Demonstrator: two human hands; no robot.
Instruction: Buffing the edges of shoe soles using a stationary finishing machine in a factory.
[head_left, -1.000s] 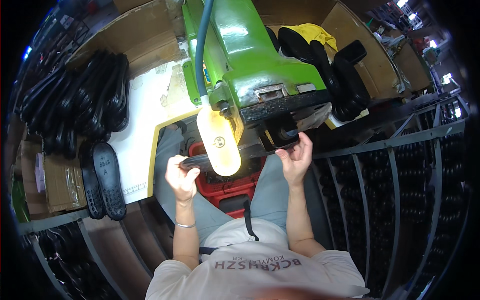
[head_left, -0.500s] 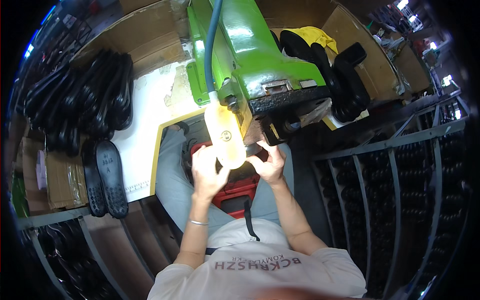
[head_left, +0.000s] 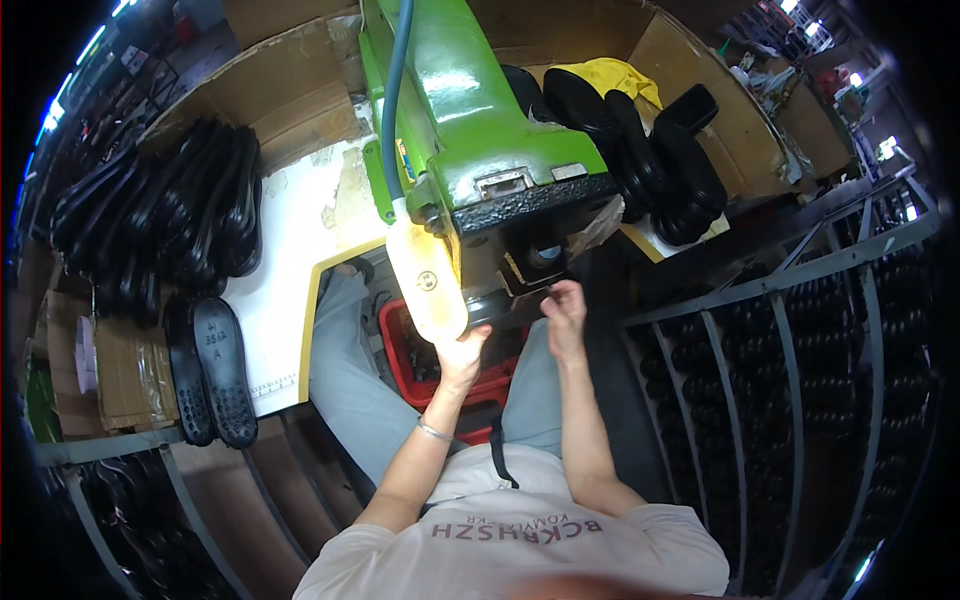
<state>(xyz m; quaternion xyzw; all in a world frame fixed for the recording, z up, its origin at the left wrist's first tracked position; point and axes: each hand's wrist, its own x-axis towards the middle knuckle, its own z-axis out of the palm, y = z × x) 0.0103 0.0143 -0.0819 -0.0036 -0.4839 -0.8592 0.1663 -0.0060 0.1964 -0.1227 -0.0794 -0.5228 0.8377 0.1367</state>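
Just below the middle of the frame I see my left hand [head_left: 463, 357] raised with its fingers curled up against the underside of a dark flat shoe sole [head_left: 515, 300], right below a cream-coloured oval plastic guard [head_left: 428, 283]; I cannot tell whether those fingers close round the sole or only press on it. My right hand [head_left: 566, 318], just to the right of centre, pinches the sole's right end between thumb and fingertips, closed on its edge. The sole sits at the centre of the frame, held up under the black metal head of a big glossy green machine [head_left: 462, 120] that fills the upper middle. A blue hose [head_left: 392, 95] runs down the machine's left side toward the guard.

Below my hands, a red plastic crate [head_left: 412, 358] sits between my knees in grey trousers [head_left: 345, 385]. A thin bracelet [head_left: 433, 432] circles my left wrist. To the left lies a white worktop with a yellow edge [head_left: 290, 260], and beyond it, at the upper left, a heap of black soles [head_left: 165, 225]; two more black soles [head_left: 212, 370] lie side by side at the left of the frame. At the upper right another stack of black soles [head_left: 650, 150] leans by a yellow cloth [head_left: 615, 78]. A grey metal rack [head_left: 790, 330] holding dark pieces fills the right side.
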